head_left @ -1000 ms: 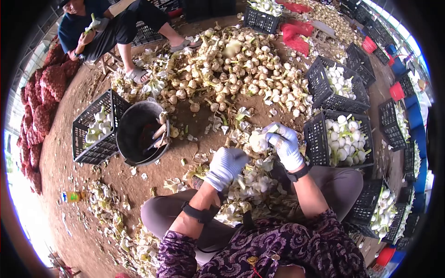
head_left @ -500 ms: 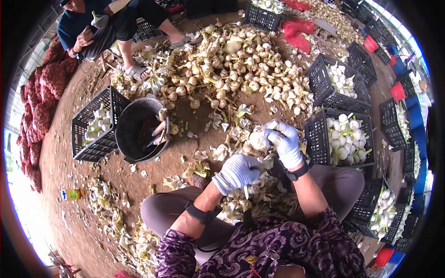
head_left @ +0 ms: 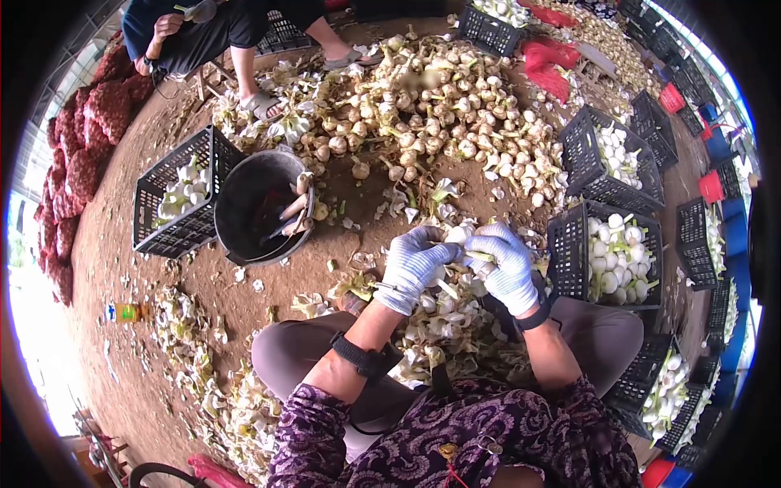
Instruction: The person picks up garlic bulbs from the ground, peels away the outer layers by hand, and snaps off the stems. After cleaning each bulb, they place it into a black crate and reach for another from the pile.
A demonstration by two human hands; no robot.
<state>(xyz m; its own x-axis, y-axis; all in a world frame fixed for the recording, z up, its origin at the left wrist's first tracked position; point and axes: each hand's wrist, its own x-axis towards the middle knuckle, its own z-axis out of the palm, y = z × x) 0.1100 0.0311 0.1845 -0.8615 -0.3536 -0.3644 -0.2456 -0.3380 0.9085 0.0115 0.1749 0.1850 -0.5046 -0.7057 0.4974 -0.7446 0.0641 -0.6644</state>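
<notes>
A white garlic bulb [head_left: 460,233] is between my two gloved hands, partly covered by the fingers. My right hand [head_left: 503,268], in a striped white glove, is closed around the bulb and its pale stem [head_left: 480,256]. From the other side, my left hand [head_left: 413,268] presses its closed fingers against the bulb. A thin dark tip shows at the left glove's heel, too small to name. Below the hands, loose garlic skins [head_left: 451,325] are heaped between my knees.
Ahead lies a large pile of untrimmed garlic [head_left: 455,106]. To the left stand a black bucket [head_left: 232,203] with wooden-handled tools and a crate [head_left: 154,207]. At right is a crate of white bulbs [head_left: 567,256]. Another person's hand [head_left: 168,26] is at upper left.
My left hand has risen from a fist below the bulb to meet it. My right hand has turned, covering more of the bulb. The view has shifted slightly.
</notes>
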